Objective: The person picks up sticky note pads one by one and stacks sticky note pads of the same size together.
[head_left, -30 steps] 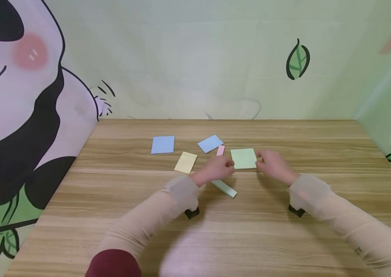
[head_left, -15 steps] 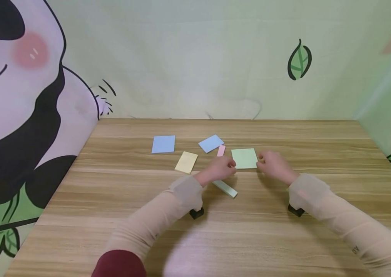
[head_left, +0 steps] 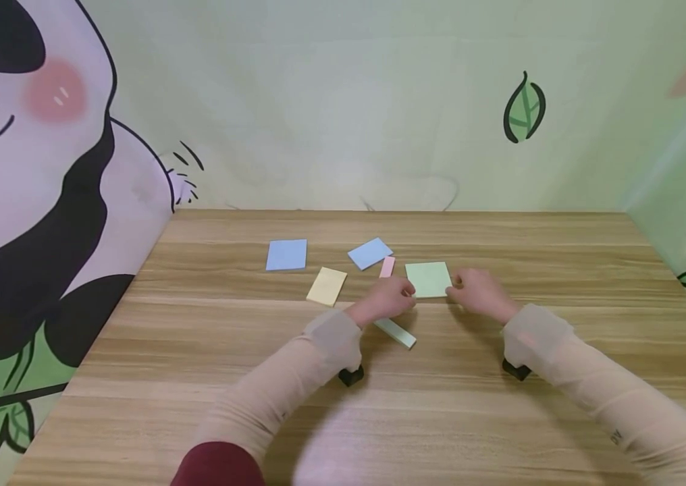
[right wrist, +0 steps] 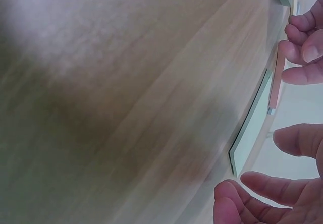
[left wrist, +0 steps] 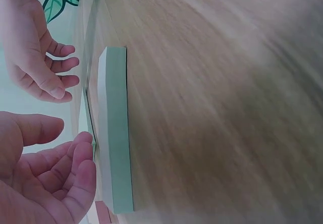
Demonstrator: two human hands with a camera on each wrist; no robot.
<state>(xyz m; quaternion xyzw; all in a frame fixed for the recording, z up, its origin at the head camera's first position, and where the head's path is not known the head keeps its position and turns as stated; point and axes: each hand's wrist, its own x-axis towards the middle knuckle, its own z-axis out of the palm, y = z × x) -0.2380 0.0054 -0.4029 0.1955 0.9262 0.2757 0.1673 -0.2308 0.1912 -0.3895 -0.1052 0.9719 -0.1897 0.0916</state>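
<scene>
A square light-green sticky note pad (head_left: 429, 279) lies flat on the wooden table between both hands. At its left edge is my left hand (head_left: 384, 299), fingers loosely bent and thumb apart, holding nothing; the left wrist view shows this palm (left wrist: 45, 178) beside a long pale-green strip pad (left wrist: 118, 128). My right hand (head_left: 481, 295) hovers by the square pad's right edge. In the right wrist view its thumb and fingers (right wrist: 298, 139) are spread apart with nothing between them. Whether either hand touches the pad, I cannot tell. A pink strip (head_left: 387, 266) shows partly behind the left hand.
Two blue note pads, a square one (head_left: 286, 254) and a tilted one (head_left: 370, 253), lie toward the back. A pale-yellow pad (head_left: 327, 286) sits left of the left hand. The table (head_left: 440, 418) meets a printed wall cloth (head_left: 294, 121) behind.
The left forearm and hand have shifted slightly to the right, up to the square green pad's edge. The right hand stays almost in place. The pads have not visibly moved.
</scene>
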